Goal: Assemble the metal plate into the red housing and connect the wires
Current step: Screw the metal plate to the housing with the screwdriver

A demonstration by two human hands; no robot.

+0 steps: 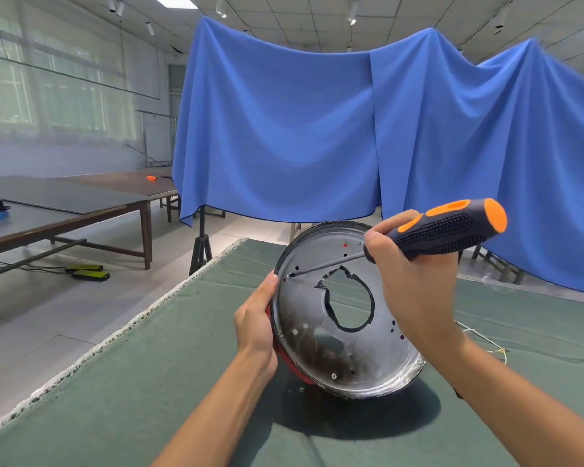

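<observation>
Metal plate (294, 345) inside red housing (285, 360)

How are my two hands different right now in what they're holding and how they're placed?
The left hand grips the rim of the tilted metal plate and red housing, steadying them; the right hand grips the screwdriver. The left hand sits at the plate's left edge; the right hand hovers over the plate's face, its tool tip aimed at a hole near the left rim. Both are bare and curled round something.
</observation>
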